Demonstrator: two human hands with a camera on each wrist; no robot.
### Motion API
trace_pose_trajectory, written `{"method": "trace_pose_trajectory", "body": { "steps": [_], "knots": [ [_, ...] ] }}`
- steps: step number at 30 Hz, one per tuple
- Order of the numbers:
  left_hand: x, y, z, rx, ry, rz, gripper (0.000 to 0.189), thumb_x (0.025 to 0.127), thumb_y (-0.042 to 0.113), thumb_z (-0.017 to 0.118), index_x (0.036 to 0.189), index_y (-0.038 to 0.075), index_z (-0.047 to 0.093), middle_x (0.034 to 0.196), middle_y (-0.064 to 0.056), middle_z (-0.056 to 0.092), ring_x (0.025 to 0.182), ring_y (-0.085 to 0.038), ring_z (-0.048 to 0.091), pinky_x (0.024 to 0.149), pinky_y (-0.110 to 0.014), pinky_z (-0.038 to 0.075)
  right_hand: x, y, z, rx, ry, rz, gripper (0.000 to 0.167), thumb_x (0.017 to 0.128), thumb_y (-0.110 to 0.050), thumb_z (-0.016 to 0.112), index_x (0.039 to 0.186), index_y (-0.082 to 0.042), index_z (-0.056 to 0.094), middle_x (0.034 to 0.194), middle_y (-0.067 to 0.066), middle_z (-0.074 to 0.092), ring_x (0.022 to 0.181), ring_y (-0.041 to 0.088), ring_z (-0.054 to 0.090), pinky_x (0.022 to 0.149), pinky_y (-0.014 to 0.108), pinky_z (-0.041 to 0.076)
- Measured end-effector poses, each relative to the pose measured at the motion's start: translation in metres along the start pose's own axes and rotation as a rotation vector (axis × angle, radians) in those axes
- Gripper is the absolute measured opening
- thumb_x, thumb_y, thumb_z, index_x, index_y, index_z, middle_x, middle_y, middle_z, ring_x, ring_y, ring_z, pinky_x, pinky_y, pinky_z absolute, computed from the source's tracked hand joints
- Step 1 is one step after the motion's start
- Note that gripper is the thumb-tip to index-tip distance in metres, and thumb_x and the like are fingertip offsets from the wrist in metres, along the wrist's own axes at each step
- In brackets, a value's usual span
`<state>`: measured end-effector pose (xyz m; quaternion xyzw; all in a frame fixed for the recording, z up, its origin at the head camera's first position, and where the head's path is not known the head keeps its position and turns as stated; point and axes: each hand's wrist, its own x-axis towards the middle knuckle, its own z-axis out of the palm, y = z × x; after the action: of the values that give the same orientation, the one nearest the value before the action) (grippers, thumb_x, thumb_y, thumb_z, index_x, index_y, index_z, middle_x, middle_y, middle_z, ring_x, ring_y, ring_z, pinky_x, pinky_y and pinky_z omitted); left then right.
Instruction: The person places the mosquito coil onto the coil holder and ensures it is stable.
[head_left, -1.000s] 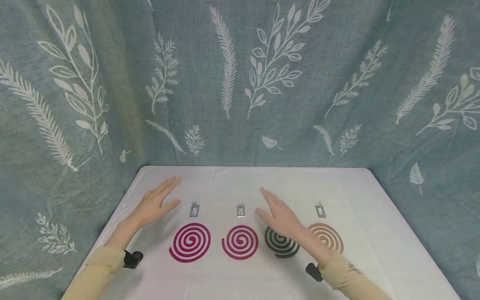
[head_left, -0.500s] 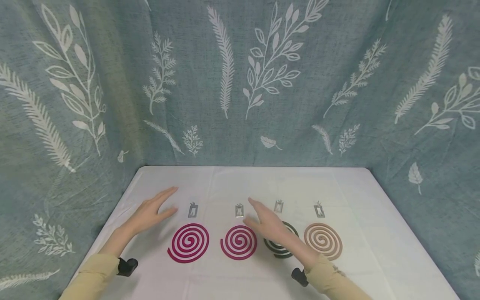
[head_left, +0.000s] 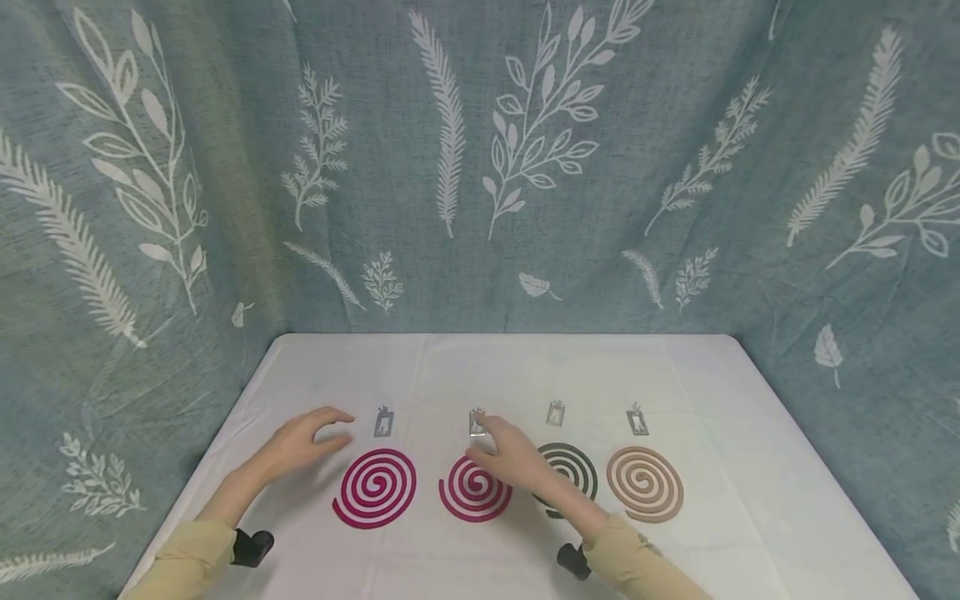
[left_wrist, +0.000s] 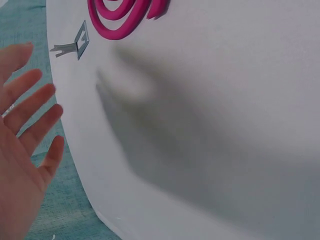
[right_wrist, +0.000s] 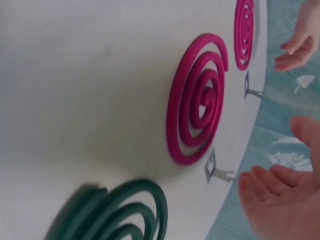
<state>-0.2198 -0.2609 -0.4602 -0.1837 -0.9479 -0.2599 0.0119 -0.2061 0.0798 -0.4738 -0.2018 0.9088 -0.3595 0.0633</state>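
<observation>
My left hand (head_left: 303,442) hovers over the left part of the table with fingers bent and thumb apart, holding nothing. Just right of its fingertips lie a small metal coil stand (head_left: 384,415) and a magenta mosquito coil (head_left: 379,485). My right hand (head_left: 513,454) reaches over the second magenta mosquito coil (right_wrist: 207,97), partly covering it in the head view. Its fingertips overlap the second metal stand (head_left: 472,425) there; in the right wrist view the fingers (right_wrist: 250,187) are loosely curved beside that stand, with nothing gripped. The right forearm partly hides a dark green coil (head_left: 594,475).
A tan mosquito coil (head_left: 642,477) lies at the right of the row. Behind the green and tan coils are a third stand (head_left: 556,403) and another stand (head_left: 637,412). A white-covered table (head_left: 420,567) bears everything; a leaf-patterned curtain (head_left: 360,125) surrounds its back and sides.
My right hand has moved left and lower, from over the green coil to the second magenta coil and its stand, uncovering the third stand. My left hand has lowered, its fingers bending more.
</observation>
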Motion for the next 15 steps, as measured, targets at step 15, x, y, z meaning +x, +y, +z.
{"method": "trace_pose_trajectory", "body": {
  "steps": [15],
  "knots": [
    [-0.005,-0.004,0.006,-0.133,-0.152,0.011,0.034,0.085,0.020,0.068,0.110,-0.004,0.064,0.106,-0.017,0.067,0.096,-0.032,0.062,0.082,-0.046,0.052,0.008,-0.011,0.026,0.107,-0.050,0.010,0.052,0.091,-0.026,0.061,0.133,0.001,0.049,0.130,0.020,0.057,0.111,0.033,0.062,0.088,0.039,0.054]
  ]
}}
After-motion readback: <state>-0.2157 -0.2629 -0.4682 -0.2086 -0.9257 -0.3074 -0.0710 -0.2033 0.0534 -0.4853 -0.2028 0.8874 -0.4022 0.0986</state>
